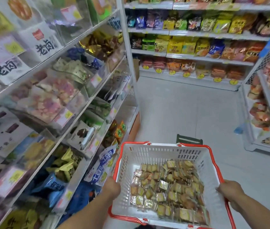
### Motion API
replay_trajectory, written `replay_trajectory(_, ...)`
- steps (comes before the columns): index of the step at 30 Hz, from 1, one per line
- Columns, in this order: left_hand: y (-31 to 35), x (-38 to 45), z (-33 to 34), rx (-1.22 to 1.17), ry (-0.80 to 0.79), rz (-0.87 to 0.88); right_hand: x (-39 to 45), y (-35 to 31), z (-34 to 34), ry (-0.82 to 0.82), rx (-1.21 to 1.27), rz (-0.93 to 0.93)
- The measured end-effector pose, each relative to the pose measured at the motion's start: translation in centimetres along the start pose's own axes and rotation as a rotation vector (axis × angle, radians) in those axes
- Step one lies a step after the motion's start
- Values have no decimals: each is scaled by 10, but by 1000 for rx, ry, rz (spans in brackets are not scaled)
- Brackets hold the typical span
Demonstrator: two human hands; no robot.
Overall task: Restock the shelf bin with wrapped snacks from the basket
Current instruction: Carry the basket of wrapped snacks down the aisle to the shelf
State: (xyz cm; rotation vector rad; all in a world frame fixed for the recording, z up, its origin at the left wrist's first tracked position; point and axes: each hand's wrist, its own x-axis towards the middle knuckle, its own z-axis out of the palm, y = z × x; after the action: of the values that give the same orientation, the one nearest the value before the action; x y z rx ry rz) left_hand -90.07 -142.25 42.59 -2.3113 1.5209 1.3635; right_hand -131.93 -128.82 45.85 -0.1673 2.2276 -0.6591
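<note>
While the person stands in the aisle, both hands hold a white basket (167, 156) with a red rim at the bottom of the frame. The left hand (111, 187) has its fingers curled over the left rim. The right hand (229, 190) grips the right rim, fingers wrapped round the red edge. Nothing else is in either hand.

Inside the basket lies a big pile of small wrapped snacks (169, 189), yellow and shiny, heaped toward the near right side. None has gone onto a shelf yet, so I think the job is only starting.

What could go wrong? The pile sits to one side, so if the basket tips that way the snacks could slide and spill over the rim. Letting go with one hand to grab snacks may make the basket swing down, because then only one side is held. The wrappers look slippery, so a big handful could drop on the floor.

Just left of the basket are blue and white packets (103, 164) sticking out from a low shelf. The basket could bump them and knock them off.

Further up the left side, clear shelf bins (51, 100) hold many sorts of sweets. I cannot tell which bin is the right one, so the snacks might go in the wrong one.

At the far end, at the top of the frame, stand shelves of bagged snacks (197, 45).
</note>
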Motion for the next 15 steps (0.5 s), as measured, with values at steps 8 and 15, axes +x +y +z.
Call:
replay_trajectory(8, 123, 70, -6, -123, 15, -27, 94, -117, -1, 32, -35, 35)
replay_trajectory(15, 201, 92, 15, -242, 96, -144, 188, -221, -11, -41, -151, -54)
